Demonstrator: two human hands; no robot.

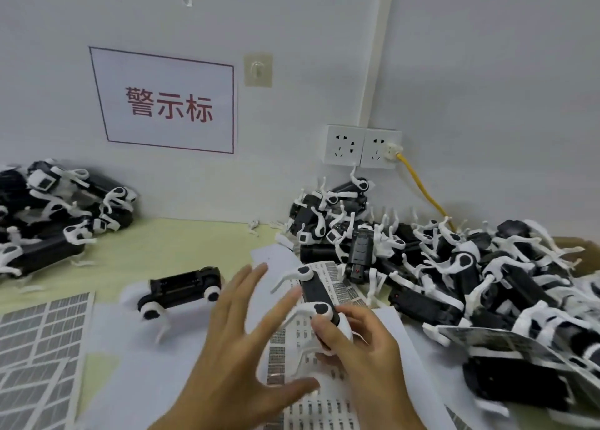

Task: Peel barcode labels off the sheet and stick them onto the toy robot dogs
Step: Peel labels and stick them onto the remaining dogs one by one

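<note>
We see the right hand curled round one end of a toy robot dog, thumb and fingers gripping its white rounded end; the dog's black body tilts up and away from us, white legs sticking out to the sides. The left hand is spread wide, fingers straight, holding nothing, just beside the held dog; whether its fingertips touch the dog we cannot tell.

Under both hands lies a barcode label sheet on white paper, with small dark labels in rows, many cells peeled. A second label sheet lies flat at the left, mostly grey rectangles.

A single dog lies on its side on the yellow-green table, well apart from the hands, to the left of them.

A pile of dogs at right is heaped against the wall, spilling toward the sheet. At the far right edge we see a brown cardboard edge behind the pile; we cannot tell if it is a box holding any dogs. A pile of dogs at left sits loose on the table, no container visible.

On the wall: a red-bordered sign, twin wall sockets with a yellow cable plugged into the right one.
</note>
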